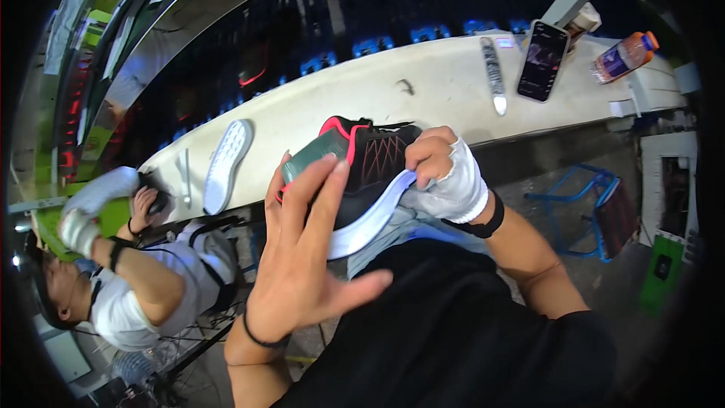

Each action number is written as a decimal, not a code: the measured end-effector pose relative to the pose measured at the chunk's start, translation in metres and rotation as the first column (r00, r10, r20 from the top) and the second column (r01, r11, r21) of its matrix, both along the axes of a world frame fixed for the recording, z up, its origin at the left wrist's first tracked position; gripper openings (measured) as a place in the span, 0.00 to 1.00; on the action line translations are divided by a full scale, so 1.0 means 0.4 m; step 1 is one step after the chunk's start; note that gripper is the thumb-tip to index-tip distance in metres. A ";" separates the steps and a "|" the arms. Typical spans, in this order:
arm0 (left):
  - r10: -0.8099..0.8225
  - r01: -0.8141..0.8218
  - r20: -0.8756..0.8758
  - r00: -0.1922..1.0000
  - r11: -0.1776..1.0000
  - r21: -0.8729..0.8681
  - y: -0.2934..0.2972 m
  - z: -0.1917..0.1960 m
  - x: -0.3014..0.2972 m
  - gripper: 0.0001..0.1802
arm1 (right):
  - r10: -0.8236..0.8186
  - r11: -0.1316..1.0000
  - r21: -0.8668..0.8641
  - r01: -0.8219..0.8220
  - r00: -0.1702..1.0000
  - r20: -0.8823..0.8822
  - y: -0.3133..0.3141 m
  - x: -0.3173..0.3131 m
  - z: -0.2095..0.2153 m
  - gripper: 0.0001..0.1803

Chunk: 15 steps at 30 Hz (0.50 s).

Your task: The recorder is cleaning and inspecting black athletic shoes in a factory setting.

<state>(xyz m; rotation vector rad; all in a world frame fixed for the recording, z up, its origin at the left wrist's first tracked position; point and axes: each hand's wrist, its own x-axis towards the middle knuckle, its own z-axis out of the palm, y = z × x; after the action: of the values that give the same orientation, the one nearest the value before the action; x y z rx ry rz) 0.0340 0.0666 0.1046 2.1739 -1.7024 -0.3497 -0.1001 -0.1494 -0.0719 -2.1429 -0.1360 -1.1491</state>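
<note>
A black shoe upper (379,157) with red lacing and a red-edged collar lies on its side in front of me; its heel part looks dark green. My left hand (296,257), bare, rests its stretched fingers over the heel, with the thumb standing away. A white shoe sole (370,223) curves along the upper's near side, its heel end partly behind my left hand. My right hand (445,174), in a white fingerless glove, is closed on the sole's front end beside the toe. Whether it also grips the upper is hidden.
Another white sole (228,166) lies on the pale bench (445,98). Further right are a metal shoehorn-like strip (494,75), a phone (543,60) and an orange-capped bottle (625,57). A co-worker (151,279) sits at left. A blue-framed stool (596,208) stands at right.
</note>
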 end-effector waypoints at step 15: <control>0.009 0.054 0.249 0.968 0.968 -0.246 0.063 -0.153 0.067 0.43 | 0.158 0.984 0.153 -0.089 0.833 -0.531 -0.010 0.073 0.063 0.71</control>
<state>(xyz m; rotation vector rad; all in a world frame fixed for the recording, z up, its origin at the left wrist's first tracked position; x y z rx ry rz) 0.0609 0.0919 0.0435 2.0799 -1.7902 0.1355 -0.0709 -0.1535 -0.0466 -2.2242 0.0526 -0.4276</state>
